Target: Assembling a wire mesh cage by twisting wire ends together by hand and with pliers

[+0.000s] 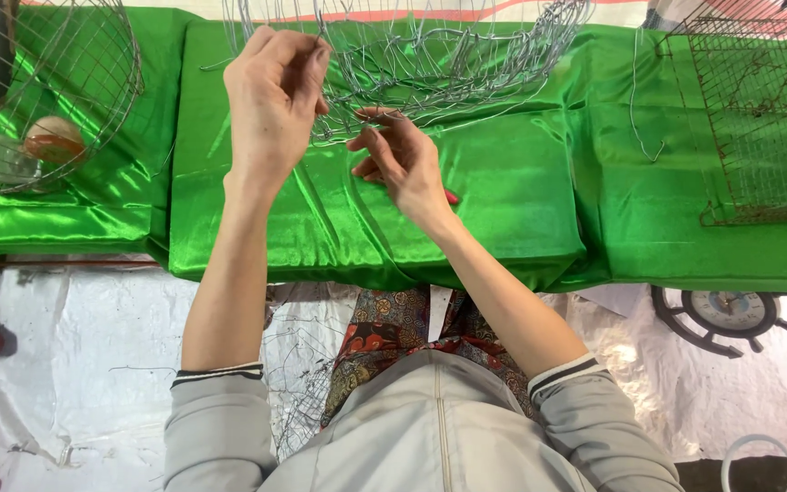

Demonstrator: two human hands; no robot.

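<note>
Now we are leaning over a table draped in green cloth point(521, 191), where a wire basket point(430, 64) is sitting at the far edge between a round wire cage point(66, 73) and a rusty square one point(758, 118). Our left hand point(270, 96) is pinching a thin wire at the basket's rim with fingers closed on it, while our right hand point(403, 159) is reaching in just beside it, fingertips narrowed on the same wire strands.

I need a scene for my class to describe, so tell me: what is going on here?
A person sits at a table draped in green satin cloth, working on a round wire basket frame. The left hand pinches thin wire at the frame's near edge, and the right hand holds wire just below it. A finished wire basket lies at the left, a rusty mesh cage at the right.
</note>
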